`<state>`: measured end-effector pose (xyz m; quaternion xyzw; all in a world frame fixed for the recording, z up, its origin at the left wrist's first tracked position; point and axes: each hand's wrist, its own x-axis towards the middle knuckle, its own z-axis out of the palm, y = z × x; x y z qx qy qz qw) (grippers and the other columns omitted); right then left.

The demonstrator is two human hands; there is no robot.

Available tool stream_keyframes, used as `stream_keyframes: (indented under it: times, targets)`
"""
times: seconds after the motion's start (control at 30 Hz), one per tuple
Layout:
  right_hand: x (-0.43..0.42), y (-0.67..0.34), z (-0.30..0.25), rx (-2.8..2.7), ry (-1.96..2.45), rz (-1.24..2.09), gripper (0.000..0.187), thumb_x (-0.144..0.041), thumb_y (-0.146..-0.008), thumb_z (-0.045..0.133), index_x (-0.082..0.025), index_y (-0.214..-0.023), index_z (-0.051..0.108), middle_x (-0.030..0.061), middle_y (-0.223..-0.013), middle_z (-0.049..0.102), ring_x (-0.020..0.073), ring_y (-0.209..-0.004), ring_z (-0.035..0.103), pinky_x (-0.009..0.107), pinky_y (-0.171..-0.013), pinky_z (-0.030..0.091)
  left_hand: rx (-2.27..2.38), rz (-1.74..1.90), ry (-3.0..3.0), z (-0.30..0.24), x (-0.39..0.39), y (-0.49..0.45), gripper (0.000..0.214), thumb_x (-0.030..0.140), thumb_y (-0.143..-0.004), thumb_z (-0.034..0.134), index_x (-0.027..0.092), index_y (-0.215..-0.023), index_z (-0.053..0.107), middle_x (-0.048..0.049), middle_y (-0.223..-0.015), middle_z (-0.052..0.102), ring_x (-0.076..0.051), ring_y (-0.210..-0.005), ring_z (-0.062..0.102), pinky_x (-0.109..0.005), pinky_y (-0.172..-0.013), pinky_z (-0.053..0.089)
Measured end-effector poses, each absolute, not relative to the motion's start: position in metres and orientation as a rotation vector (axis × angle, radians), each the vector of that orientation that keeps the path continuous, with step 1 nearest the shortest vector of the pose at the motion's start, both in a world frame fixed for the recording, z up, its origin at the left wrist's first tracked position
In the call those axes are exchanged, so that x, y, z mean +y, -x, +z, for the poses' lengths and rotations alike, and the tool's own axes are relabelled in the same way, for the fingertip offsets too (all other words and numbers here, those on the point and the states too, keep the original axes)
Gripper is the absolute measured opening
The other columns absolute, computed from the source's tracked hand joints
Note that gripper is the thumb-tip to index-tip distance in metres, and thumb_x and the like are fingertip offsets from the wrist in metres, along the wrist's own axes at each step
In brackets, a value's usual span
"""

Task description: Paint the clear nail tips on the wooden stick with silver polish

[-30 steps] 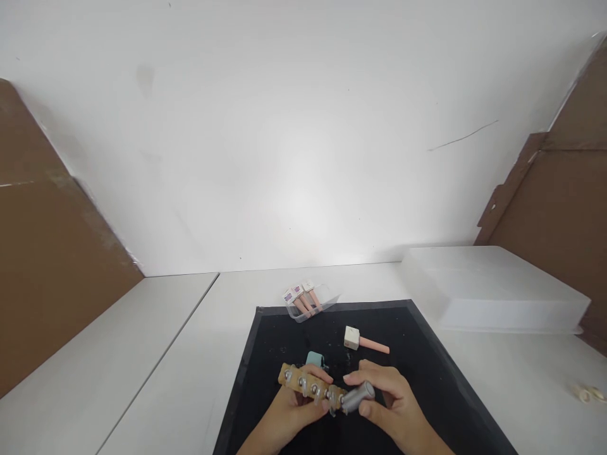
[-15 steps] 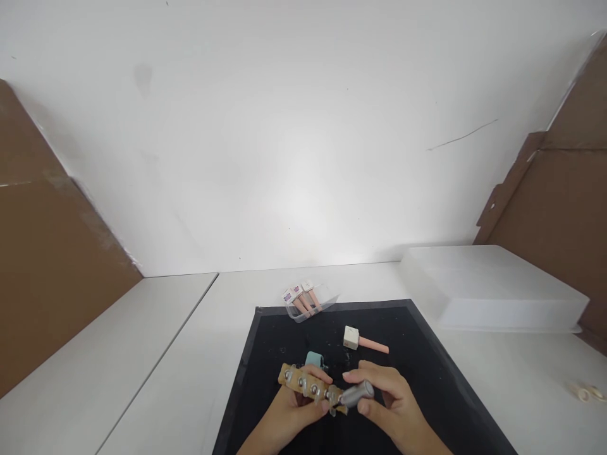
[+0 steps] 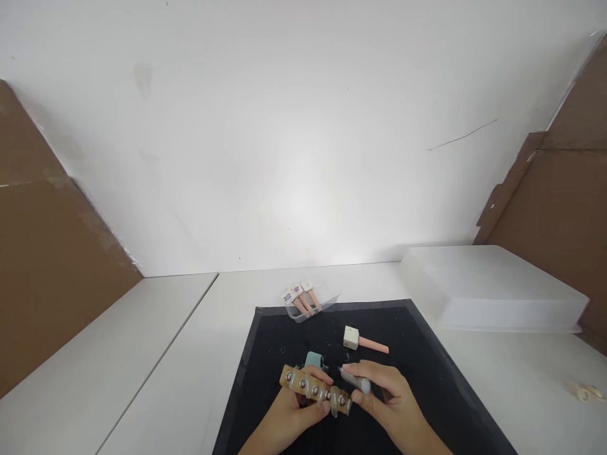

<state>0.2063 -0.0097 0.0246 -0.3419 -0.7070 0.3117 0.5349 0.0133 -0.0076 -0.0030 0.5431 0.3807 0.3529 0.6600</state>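
My left hand (image 3: 289,414) grips a wooden strip (image 3: 298,379) set with a row of round metal studs. Clear, curved pieces that look like false nail tips sit along it. Between the thumb and fingers of my right hand (image 3: 391,395) is a short grey cylinder (image 3: 355,380), just above the strip's right end and apart from it. Behind my left fingers lies a teal block-shaped thing (image 3: 313,359), partly hidden. A nail polish bottle (image 3: 351,337), white with a long pink cap, lies on its side beyond my right hand.
A black mat (image 3: 284,341) covers the work area on the white table (image 3: 190,354). At its back edge a clear tray (image 3: 298,318) holds several similar bottles. A translucent white bin (image 3: 497,297) stands right, with beige rings (image 3: 583,393) in front. Cardboard panels (image 3: 61,253) flank both sides.
My right hand has lifted the grey cylinder away from the strip's right end, up and slightly back, uncovering the last stud there. My left hand and the strip have hardly moved.
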Motion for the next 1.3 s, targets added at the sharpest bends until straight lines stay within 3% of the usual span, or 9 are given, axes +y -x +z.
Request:
stream_keyframes:
  times: [0.2,0.6,0.83,1.07,1.3]
  targets:
    - [-0.011,-0.206,0.028,-1.744,0.733,0.779,0.039,-0.053,-0.079,0.053,-0.021,-0.087,0.073,0.0004,-0.052,0.055,0.0134,-0.046,0.051,0.022,-0.045,0.043,0.86,0.808,-1.16,0.01,-0.009,-0.016,0.032,0.034,-0.064,0.07,0.018,-0.087,0.053,0.003,-0.072,0.05,-0.009,-0.068,0.045,-0.024,-0.065,0.032]
    - [-0.008,-0.207,0.022,-1.625,0.785,0.763,0.029,-0.047,-0.078,0.058,-0.025,-0.092,0.072,0.0017,-0.058,0.058,0.0161,-0.051,0.053,0.024,-0.049,0.045,0.942,0.781,-1.068,0.013,-0.012,-0.013,0.041,0.038,-0.057,0.073,0.017,-0.087,0.055,0.0019,-0.07,0.052,-0.011,-0.065,0.045,-0.024,-0.056,0.035]
    - [-0.007,-0.203,0.022,-1.64,0.61,0.859,0.03,-0.048,-0.078,0.058,-0.027,-0.094,0.071,-0.0016,-0.057,0.048,0.0138,-0.052,0.048,0.023,-0.047,0.039,0.912,0.76,-1.035,0.015,-0.009,-0.013,0.041,0.036,-0.056,0.075,0.017,-0.087,0.055,0.0016,-0.068,0.053,-0.011,-0.062,0.047,-0.024,-0.055,0.036]
    - [-0.004,-0.205,0.016,-1.557,0.75,0.82,0.022,-0.037,-0.078,0.062,-0.031,-0.098,0.07,0.0011,-0.062,0.056,0.0166,-0.055,0.051,0.025,-0.051,0.043,0.913,0.752,-1.021,0.014,-0.01,-0.013,0.039,0.035,-0.056,0.075,0.016,-0.084,0.056,0.0019,-0.067,0.052,-0.01,-0.061,0.047,-0.024,-0.055,0.037]
    - [-0.005,-0.205,0.019,-1.54,0.646,0.903,0.026,-0.047,-0.077,0.059,-0.03,-0.092,0.072,-0.0006,-0.056,0.05,0.0152,-0.051,0.048,0.024,-0.047,0.041,0.91,0.752,-1.014,0.011,-0.009,-0.013,0.04,0.035,-0.056,0.075,0.015,-0.085,0.056,0.0018,-0.067,0.053,-0.009,-0.06,0.047,-0.023,-0.054,0.037]
